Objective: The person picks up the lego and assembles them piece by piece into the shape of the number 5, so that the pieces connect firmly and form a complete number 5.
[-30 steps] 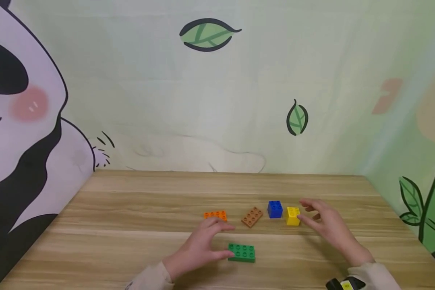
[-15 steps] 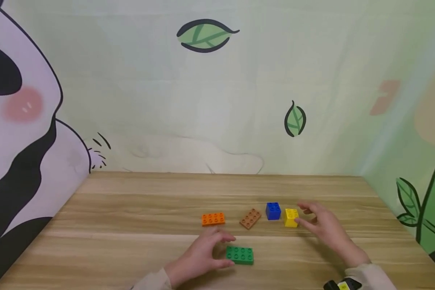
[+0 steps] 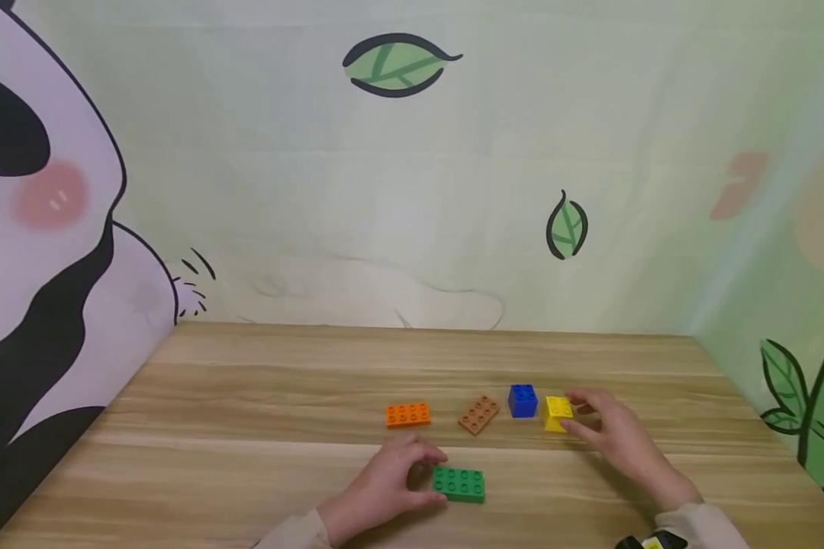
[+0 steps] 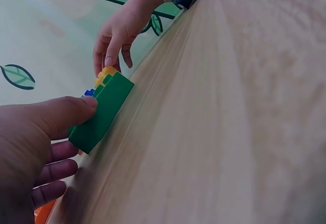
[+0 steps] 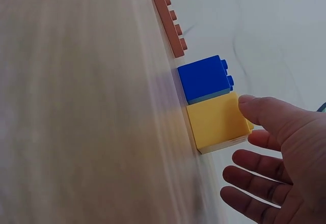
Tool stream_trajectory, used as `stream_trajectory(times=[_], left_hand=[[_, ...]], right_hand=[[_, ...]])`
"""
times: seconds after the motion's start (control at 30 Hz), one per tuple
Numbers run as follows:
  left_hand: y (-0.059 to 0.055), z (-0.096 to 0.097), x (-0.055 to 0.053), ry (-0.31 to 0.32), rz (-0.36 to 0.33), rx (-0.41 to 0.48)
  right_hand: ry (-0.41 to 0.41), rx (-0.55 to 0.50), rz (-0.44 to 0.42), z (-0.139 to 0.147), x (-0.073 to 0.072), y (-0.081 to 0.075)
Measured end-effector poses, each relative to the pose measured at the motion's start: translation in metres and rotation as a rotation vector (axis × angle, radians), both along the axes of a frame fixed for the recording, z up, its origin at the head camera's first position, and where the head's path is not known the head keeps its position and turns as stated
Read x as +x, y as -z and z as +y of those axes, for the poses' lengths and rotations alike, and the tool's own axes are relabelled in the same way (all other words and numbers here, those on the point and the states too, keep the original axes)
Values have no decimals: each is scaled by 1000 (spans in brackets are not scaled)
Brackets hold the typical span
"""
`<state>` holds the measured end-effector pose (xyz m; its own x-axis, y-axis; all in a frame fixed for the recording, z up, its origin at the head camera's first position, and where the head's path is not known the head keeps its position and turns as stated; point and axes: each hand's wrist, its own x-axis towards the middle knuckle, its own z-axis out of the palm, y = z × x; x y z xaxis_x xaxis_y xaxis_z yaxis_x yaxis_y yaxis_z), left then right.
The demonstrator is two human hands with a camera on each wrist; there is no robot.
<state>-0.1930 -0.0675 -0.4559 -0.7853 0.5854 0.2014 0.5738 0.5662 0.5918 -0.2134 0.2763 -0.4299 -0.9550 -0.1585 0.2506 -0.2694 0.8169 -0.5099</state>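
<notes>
My left hand (image 3: 384,480) holds the left end of a green building brick (image 3: 458,485), thumb at its front side and index finger behind it. In the left wrist view, the thumb overlaps the face of the green brick (image 4: 102,114) while the other fingers hang loosely curled. Farther right, my right hand (image 3: 621,438) has its thumb and index finger around the right side of a yellow brick (image 3: 558,414). The right wrist view shows that thumb at the top edge of the yellow brick (image 5: 216,122), with the index finger partly hidden behind. Both bricks stand studs up.
Close to the left of the yellow brick stands a blue brick (image 3: 523,401). A flat brown brick (image 3: 478,415) lies at an angle, and a flat orange brick (image 3: 408,415) lies left of it. A printed cloth (image 3: 281,191) hangs behind the wooden table (image 3: 247,381).
The thumb and index finger of my left hand have drawn closer together around the green brick. My right index finger has come down to the yellow brick's edge. The bricks stay in place.
</notes>
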Motion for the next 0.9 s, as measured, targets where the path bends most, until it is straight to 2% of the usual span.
stream_trajectory(times=[0.4,0.9], left_hand=[[2,0,1,4,60,-22],[0,1,2,9,75,-37]], right_hand=[[-9,4,-9,-1,-4,7],[27,12,-39,-2,-7,12]])
